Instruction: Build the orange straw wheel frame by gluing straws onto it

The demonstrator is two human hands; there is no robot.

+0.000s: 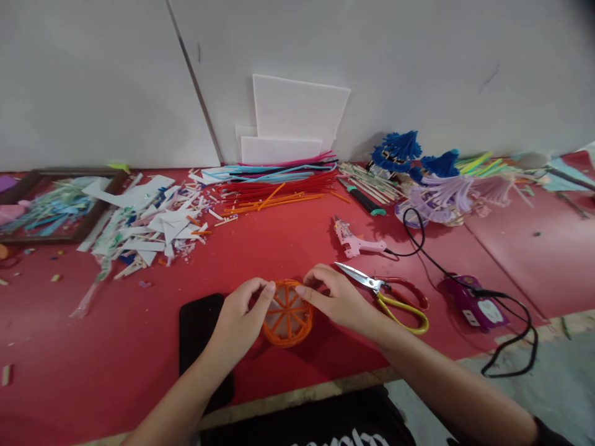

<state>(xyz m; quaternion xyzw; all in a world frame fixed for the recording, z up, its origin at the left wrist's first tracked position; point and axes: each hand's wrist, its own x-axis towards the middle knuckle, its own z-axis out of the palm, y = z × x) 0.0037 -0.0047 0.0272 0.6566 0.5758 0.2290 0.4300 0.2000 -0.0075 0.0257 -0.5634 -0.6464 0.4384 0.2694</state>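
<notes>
A small round orange basket [287, 316] with spokes across its top rests on the red table [116, 347] near the front edge. My left hand [242, 319] grips its left rim, fingers curled, thumb and forefinger pinching the top edge. My right hand [337, 297] holds the right rim, fingers curled over the upper edge. Both hands touch the basket from opposite sides.
Scissors [390, 294] with yellow and red handles lie just right of my right hand. A pink glue gun [356, 240] with a black cord leads to a purple plug block [474, 303]. A black flat pad [201, 337] lies left. Coloured sticks [274, 189], white scraps [149, 226] and tassels [432, 179] fill the back.
</notes>
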